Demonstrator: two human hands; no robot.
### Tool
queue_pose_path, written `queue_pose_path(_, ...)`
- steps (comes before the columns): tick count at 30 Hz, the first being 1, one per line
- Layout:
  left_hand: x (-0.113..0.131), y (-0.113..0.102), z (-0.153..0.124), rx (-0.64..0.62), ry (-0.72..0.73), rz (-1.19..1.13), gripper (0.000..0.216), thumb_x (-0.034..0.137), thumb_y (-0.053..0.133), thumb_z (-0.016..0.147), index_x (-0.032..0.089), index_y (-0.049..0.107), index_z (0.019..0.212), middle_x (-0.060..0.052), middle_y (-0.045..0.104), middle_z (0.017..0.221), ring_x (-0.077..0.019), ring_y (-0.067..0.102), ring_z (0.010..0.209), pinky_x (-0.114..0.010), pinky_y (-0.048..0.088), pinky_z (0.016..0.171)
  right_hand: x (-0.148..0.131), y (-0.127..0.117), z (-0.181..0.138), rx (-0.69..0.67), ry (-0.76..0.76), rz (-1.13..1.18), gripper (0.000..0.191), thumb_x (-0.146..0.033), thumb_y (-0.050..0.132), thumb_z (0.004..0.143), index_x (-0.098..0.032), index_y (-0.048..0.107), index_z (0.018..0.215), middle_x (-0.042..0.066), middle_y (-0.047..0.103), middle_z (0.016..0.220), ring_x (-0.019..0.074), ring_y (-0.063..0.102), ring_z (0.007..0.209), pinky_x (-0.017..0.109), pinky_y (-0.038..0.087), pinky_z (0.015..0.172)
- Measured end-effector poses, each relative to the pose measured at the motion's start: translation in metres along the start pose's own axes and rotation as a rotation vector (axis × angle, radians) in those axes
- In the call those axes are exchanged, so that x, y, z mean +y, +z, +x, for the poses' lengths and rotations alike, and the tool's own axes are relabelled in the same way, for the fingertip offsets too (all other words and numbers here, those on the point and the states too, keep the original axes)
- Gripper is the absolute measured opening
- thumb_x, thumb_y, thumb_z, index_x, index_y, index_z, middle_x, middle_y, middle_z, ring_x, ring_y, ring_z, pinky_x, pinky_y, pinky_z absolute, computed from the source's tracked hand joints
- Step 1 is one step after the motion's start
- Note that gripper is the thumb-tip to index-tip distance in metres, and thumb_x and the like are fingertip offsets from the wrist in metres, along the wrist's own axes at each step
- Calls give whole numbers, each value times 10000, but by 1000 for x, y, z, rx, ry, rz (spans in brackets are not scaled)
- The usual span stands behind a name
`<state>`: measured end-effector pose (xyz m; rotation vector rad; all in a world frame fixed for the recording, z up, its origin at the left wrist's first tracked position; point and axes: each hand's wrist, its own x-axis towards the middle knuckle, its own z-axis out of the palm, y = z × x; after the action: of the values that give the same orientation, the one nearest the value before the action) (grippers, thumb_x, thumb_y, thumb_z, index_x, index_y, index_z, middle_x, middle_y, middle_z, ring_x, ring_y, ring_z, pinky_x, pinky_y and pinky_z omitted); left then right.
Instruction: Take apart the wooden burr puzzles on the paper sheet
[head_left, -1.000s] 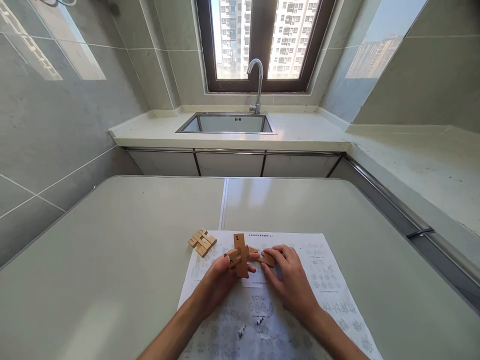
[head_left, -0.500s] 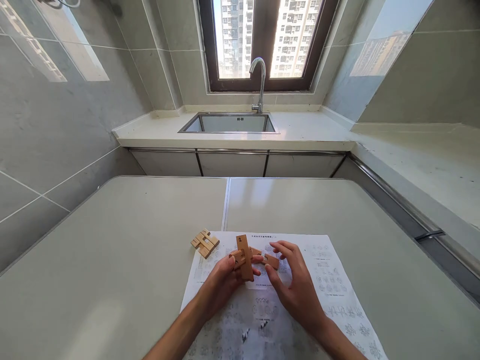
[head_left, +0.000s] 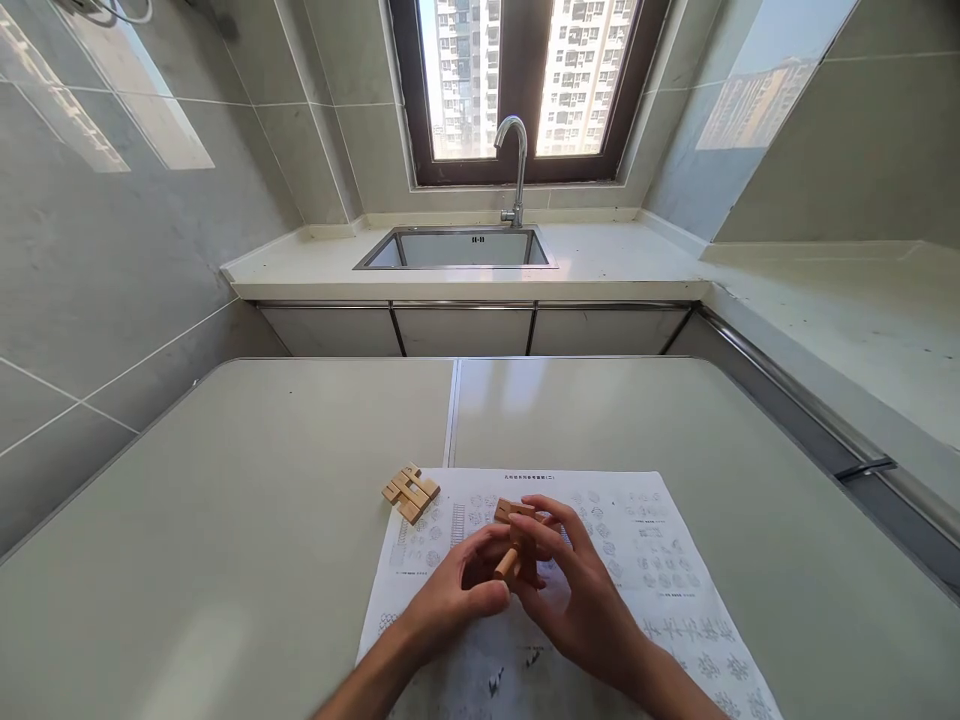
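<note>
Both my hands meet over a printed instruction sheet (head_left: 645, 560) on a pale table (head_left: 225, 560). My left hand (head_left: 454, 595) and my right hand (head_left: 574, 595) are both closed around a small cluster of wooden puzzle pieces (head_left: 514, 535), held just above the sheet. Fingers cover most of the cluster; only its top and one slanted bar show. A second group of notched wooden puzzle blocks (head_left: 410, 492) lies on the table by the sheet's far left corner, apart from both hands.
Beyond the table runs a counter with a steel sink (head_left: 457, 248) and a curved faucet (head_left: 516, 165) under a window. A second counter (head_left: 847, 320) lines the right side. Grey tiled wall stands on the left.
My hands have drawn closer to me and together. The upright piece marked 2 has turned and now sits hidden among my fingers. The loose blocks have not moved.
</note>
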<state>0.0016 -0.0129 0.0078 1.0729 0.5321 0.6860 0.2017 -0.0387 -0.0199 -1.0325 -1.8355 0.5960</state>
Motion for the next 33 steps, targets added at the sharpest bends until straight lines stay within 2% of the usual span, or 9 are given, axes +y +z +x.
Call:
queue_pose_path(3, 3, 3, 1, -13, 10, 16, 660, 558, 805, 839, 183, 634, 1355, -175, 661, 1358, -361, 641, 1244, -507, 471, 1099, 2, -1, 1, -20, 31, 14, 610, -106, 653, 913, -326, 547, 1471, 135, 505, 1472, 306, 585, 1351, 420, 652, 956)
queue_pose_path(8, 0, 1, 1, -8, 7, 25, 646, 483, 822, 826, 187, 625, 1366, -166, 639, 1392, -364, 625, 1268, -540, 465, 1119, 4, -2, 4, -24, -16, -42, 632, -108, 670, 882, -325, 555, 1464, 117, 602, 1413, 313, 583, 1358, 487, 611, 1032)
queue_pose_path(12, -1, 1, 0, 1, 13, 28, 665, 456, 843, 796, 189, 630, 1366, -165, 623, 1416, -374, 612, 1288, -554, 448, 1140, 4, -5, 7, -10, -58, -90, 642, -101, 670, 873, -321, 551, 1465, 103, 653, 1378, 300, 625, 1293, 488, 606, 1018)
queue_pose_path(18, 0, 3, 0, -13, 48, 55, 725, 527, 868, 768, 190, 639, 1368, -167, 604, 1446, -398, 570, 1340, -558, 431, 1162, 8, -8, 8, -53, -62, -110, 624, -106, 648, 911, -327, 533, 1482, 85, 716, 1311, 294, 665, 1211, 494, 606, 973)
queue_pose_path(23, -3, 4, 0, -1, 58, 110, 759, 579, 839, 790, 191, 619, 1405, -170, 618, 1435, -399, 564, 1354, -559, 420, 1179, 10, -8, 6, -17, -87, -75, 595, -91, 619, 937, -313, 523, 1481, 84, 724, 1312, 269, 696, 1143, 444, 633, 902)
queue_pose_path(26, -4, 6, -1, 42, 82, 217, 764, 586, 794, 830, 200, 585, 1455, -169, 618, 1446, -388, 564, 1359, -547, 417, 1185, 10, -8, 5, 46, -83, -69, 537, -109, 622, 969, -305, 531, 1461, 82, 744, 1253, 247, 727, 1056, 409, 643, 864)
queue_pose_path(29, -2, 11, -2, 130, 154, 437, 695, 517, 770, 858, 226, 584, 1461, -155, 618, 1449, -356, 591, 1319, -507, 445, 1159, 13, -10, 3, 136, -70, -93, 463, -125, 632, 981, -290, 563, 1408, 77, 763, 1152, 216, 733, 872, 375, 648, 780)
queue_pose_path(31, -2, 14, -3, 199, 227, 593, 608, 446, 762, 861, 237, 612, 1412, -141, 639, 1408, -329, 609, 1270, -467, 482, 1107, 16, -11, 3, 169, -55, -117, 432, -122, 631, 979, -287, 580, 1376, 74, 766, 1129, 198, 713, 788, 353, 642, 726)
queue_pose_path(33, -3, 17, -5, 277, 281, 710, 445, 389, 729, 878, 225, 645, 1283, -122, 694, 1265, -287, 650, 1148, -420, 525, 1013, 18, -13, 3, 164, -40, -138, 432, -117, 626, 976, -289, 581, 1369, 71, 769, 1131, 197, 713, 785, 346, 638, 714)
